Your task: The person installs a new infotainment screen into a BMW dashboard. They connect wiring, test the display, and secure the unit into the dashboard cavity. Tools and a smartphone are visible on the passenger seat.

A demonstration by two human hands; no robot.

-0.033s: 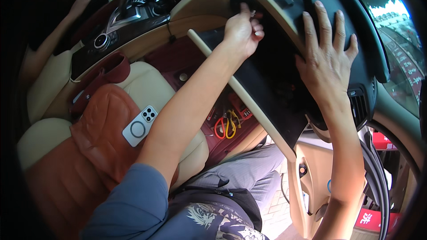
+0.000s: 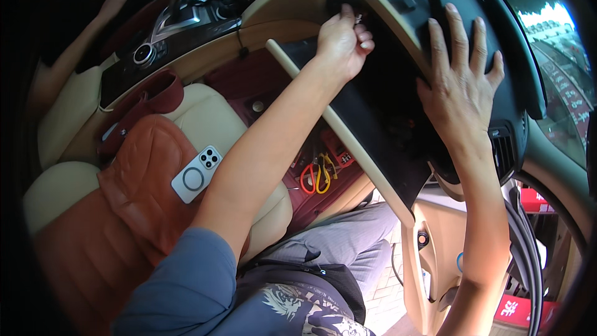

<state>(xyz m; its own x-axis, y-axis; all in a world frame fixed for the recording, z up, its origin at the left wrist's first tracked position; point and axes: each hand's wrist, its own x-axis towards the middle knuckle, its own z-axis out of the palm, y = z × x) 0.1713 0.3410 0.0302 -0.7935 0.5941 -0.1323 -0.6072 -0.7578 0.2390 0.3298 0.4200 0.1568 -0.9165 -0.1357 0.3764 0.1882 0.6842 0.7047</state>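
My left hand (image 2: pixel 343 45) reaches into the lowered glove box (image 2: pixel 367 130) at its inner upper corner. Its fingers are curled, with thumb and forefinger together by a small pale piece (image 2: pixel 359 18) that is too small to name. Whether it is pinched there I cannot make out. My right hand (image 2: pixel 459 90) lies flat on top of the black dashboard (image 2: pixel 407 22), fingers spread, holding nothing. The inside of the glove box is mostly in dark shadow.
A phone (image 2: pixel 196 174) lies on the brown and cream seat (image 2: pixel 217 109). Below the glove box, pliers (image 2: pixel 323 174) with red and yellow handles rest on the dark red floor mat (image 2: pixel 298 208). Another person's arm (image 2: pixel 93 28) shows beyond the centre console (image 2: pixel 177 28). The door (image 2: pixel 429 211) stands open.
The whole view has shifted very slightly. Both hands keep their places at the glove box and on the dashboard.
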